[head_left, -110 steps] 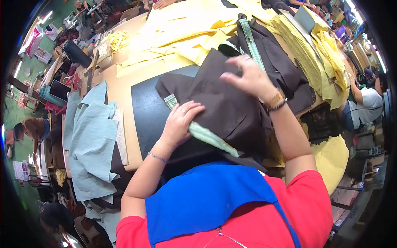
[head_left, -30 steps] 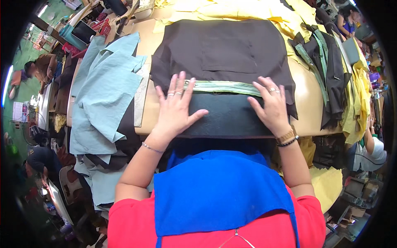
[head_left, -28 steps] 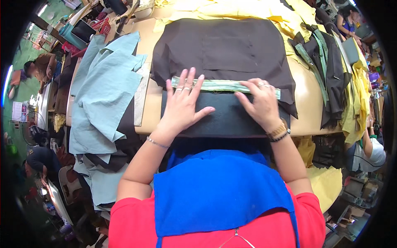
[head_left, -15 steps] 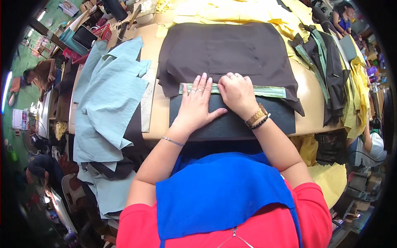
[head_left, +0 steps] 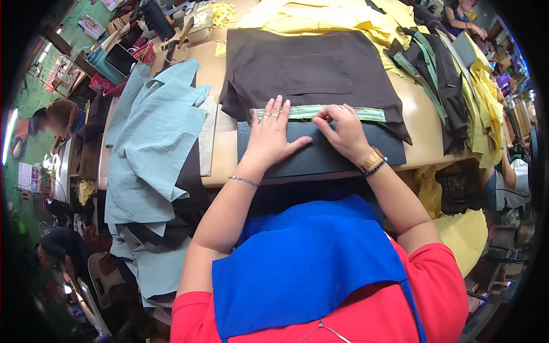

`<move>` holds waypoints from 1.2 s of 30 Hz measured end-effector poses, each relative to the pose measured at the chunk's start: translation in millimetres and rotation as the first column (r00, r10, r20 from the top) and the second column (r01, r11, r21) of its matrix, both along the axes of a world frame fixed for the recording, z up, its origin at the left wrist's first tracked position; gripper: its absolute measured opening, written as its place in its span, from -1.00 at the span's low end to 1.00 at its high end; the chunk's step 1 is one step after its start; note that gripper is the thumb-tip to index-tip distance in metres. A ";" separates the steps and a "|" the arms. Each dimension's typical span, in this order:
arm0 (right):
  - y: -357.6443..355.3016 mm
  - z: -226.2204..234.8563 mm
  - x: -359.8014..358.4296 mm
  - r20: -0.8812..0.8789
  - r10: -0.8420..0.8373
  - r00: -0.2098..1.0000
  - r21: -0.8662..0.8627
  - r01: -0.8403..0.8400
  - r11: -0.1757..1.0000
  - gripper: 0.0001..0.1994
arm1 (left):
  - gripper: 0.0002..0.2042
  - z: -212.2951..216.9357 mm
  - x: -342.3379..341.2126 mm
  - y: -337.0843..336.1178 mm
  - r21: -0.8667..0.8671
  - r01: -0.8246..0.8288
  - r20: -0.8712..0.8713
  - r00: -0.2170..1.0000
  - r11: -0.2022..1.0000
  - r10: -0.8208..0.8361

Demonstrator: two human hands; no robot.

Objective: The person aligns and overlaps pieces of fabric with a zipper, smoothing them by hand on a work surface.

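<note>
A dark brown fabric panel [head_left: 314, 51] with a stitched rectangular patch lies spread in front of me. Along its near edge runs a narrow light-green strip [head_left: 366, 114] with pale lengthwise lines. My left hand [head_left: 271, 136] rests flat, its fingers spread over the strip's left end and the thumb out on a dark board [head_left: 360, 154]. To the right, my right hand [head_left: 345, 134] has thumb and forefinger pinched at the strip's lower edge, the other fingers curled. Whatever is in that pinch is too small to make out.
Light-blue fabric pieces [head_left: 154, 143] hang over the table's left side. Yellow fabric [head_left: 320, 17] covers the far edge. Dark pieces with green strips [head_left: 429, 68] lie at right. A red basket [head_left: 146, 54] and a dark bottle [head_left: 156, 19] stand far left. Other people work on both sides.
My right hand has shifted right and slightly toward me, baring more of the strip's middle. My left hand stays flat on the left end. The view has tilted a little.
</note>
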State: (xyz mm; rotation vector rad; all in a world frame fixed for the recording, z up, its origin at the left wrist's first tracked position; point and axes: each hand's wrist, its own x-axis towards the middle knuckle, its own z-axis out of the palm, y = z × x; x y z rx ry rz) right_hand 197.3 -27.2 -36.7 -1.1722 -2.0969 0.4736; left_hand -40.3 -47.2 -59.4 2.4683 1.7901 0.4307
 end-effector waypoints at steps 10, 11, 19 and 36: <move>37.5 -0.4 -44.6 0.285 -0.114 0.952 0.109 0.087 0.990 -0.87 | 0.15 2.1 1.3 1.5 -0.022 -0.017 -0.011 1.000 1.000 0.017; 39.1 -4.5 -40.3 0.241 -0.089 0.966 0.103 0.066 0.993 -0.88 | 0.15 2.0 1.9 0.7 -0.025 -0.013 -0.012 1.000 1.000 0.013; 35.0 -16.4 -23.6 0.049 0.111 0.993 0.100 -0.116 0.988 -0.91 | 0.16 1.8 0.6 -0.1 -0.044 -0.012 -0.021 1.000 0.999 0.011; 27.0 3.3 6.3 -0.012 0.224 0.974 -0.069 -0.225 0.972 -0.81 | 0.12 11.8 4.5 0.4 -0.034 -0.021 0.081 0.996 0.999 0.023</move>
